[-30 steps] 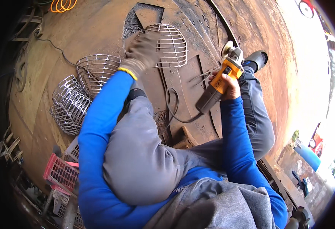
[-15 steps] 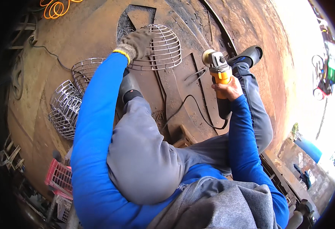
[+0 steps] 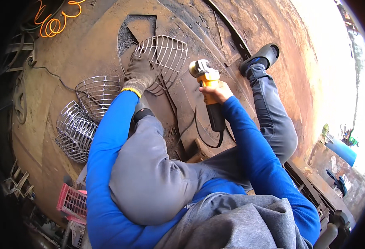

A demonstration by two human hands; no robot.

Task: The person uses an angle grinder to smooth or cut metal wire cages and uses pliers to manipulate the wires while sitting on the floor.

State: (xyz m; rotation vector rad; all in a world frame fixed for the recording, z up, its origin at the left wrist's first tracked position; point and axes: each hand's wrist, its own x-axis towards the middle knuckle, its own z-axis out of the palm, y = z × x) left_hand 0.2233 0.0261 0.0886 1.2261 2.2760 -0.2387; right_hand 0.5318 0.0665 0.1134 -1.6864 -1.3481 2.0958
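Observation:
My left hand, in a dark knitted glove with a yellow cuff, is closed on the left edge of a curved metal wire grate. The grate is held tilted above the brown ground, its rounded bars fanning to the right. My bare right hand grips a yellow and black angle grinder by its body. The grinder's head points up, its round disc facing the grate with a small gap between them. A black cord runs from its lower end.
Several more wire grates are heaped at the left, beside my left arm. A pink plastic basket stands at lower left. An orange coiled hose lies at upper left. My feet rest on either side of flat metal pieces.
The grinder has moved left, closer to the grate. My left hand has turned the grate, which now sits more tilted and slightly further left.

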